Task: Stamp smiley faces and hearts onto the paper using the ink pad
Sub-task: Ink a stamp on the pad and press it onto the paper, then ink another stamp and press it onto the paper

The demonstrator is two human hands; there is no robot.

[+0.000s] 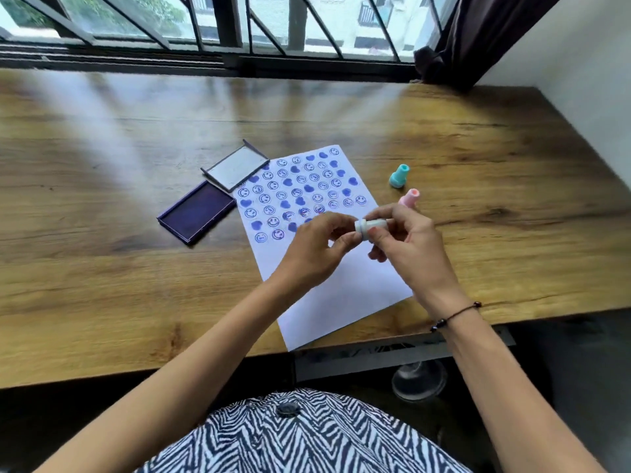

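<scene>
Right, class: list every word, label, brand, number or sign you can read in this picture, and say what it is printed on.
No readable words, brands or numbers anywhere.
Paper: only stamped blue smiley faces and hearts, no lettering.
Ink pad and its lid: no label visible.
White stamp in both hands, teal stamp, pink stamp: any marking is too small or blurred to read.

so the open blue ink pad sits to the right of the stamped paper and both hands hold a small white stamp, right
Not quite: the head view shows the open blue ink pad to the left of the stamped white paper. Both the left hand and right hand do hold the small white stamp.
</scene>
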